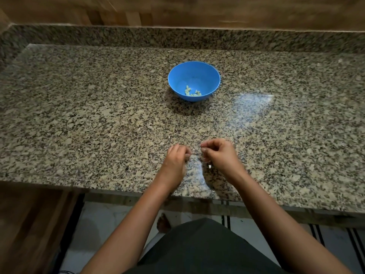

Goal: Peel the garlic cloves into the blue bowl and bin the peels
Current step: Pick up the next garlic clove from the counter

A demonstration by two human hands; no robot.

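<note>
Dark clothing (197, 252): seen at the very bottom, below both forearms, with pale floor (94, 234) on either side of it.
Counter (88, 119): speckled granite; both hands are held just past its front edge.
Left hand (176, 157): fingers curled in tight, knuckles up, low over the stone. It's pretty blurred, so whether anything is held inside can't be told.
Right hand (218, 155): just beside the left one, not touching. Thumb and forefinger are pressed together at the tips and the other fingers are curled under. Whether something tiny is pinched there can't be made out.
Pale scrap (209, 166): a small whitish bit is seen under the right hand's palm, too small to identify.
Blue bowl (197, 73): set upright on the granite well beyond the hands, roughly straight ahead of the gap between them.
Garlic cloves (192, 92): a small bunch of pale peeled ones is seen at the bottom of the bowl.
Wooden wall (177, 10): found behind the granite upstand, farthest from the hands.
</note>
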